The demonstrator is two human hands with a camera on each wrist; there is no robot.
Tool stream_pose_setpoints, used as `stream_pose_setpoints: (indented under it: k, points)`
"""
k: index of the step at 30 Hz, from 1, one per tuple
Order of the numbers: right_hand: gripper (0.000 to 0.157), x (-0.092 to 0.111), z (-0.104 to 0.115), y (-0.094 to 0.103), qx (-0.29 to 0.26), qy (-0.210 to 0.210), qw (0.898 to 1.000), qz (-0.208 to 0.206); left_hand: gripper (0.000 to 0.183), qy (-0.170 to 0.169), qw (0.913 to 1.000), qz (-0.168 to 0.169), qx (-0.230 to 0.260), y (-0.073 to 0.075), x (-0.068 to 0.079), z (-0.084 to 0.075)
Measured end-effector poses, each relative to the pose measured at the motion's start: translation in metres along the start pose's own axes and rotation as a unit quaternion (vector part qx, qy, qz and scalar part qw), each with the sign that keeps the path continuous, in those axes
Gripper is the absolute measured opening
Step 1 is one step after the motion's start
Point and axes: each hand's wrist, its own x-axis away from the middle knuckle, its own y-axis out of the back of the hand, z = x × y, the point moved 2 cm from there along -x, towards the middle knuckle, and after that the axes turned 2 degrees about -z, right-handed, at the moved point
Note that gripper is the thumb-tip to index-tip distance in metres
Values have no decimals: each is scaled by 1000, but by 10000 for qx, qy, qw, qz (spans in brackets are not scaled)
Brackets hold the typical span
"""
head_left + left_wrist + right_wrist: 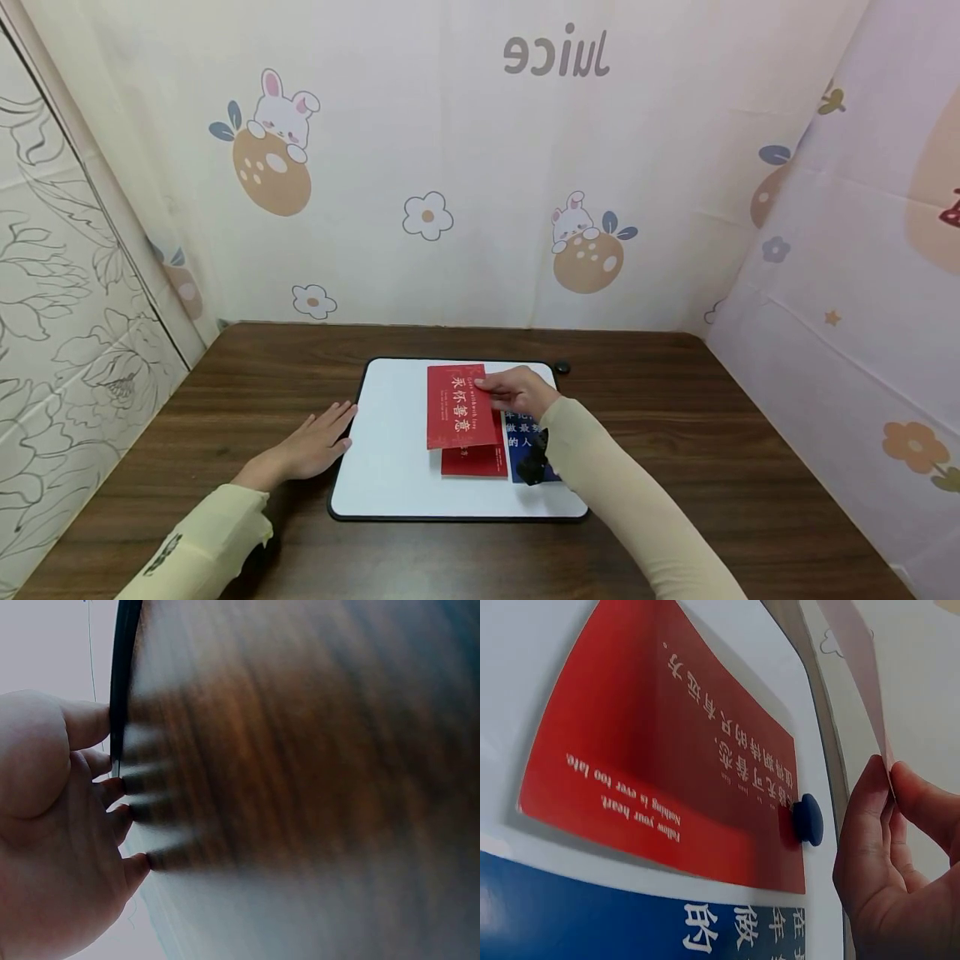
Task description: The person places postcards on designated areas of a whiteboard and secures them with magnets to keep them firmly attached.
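Observation:
A red card [457, 408] with white characters is pinched at its right edge between the thumb and fingers of my right hand [525, 390]. It is raised above the white board [386, 450]; the right wrist view shows this card [866, 667] nearly edge-on. Below it, partly covered in the head view, another red card [622, 742] lies on the board, with a blue magnet [808, 820] at its edge. Beside that is a blue card [523, 446], partly hidden by my right wrist. My left hand [315, 442] lies with extended fingers, their tips touching the board's left edge.
The black-rimmed board rests on a dark wood-grain table [420, 558]. A small black round object [562, 367] sits by the board's far right corner. Behind the table hangs a patterned curtain [480, 167] with rabbits and flowers.

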Motion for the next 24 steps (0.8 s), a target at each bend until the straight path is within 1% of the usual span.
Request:
stream_pose_setpoints:
  k: [7, 13, 18, 24]
  points:
    - [40, -3, -5, -11, 153, 11, 9999, -44, 56, 44, 10000, -3, 47, 0, 1, 0]
    - [42, -4, -9, -17, 224, 37, 9997, -105, 56, 13, 10000, -10, 69, 1, 3, -2]
    - [41, -2, -10, -23, 268, 60, 9996, -73, 56, -11, 10000, -19, 48, 2, 2, -2]
    - [42, -1, -12, -32, 433, 107, 9990, -69, 56, 76, 10000, 10, -20, 2, 0, -1]
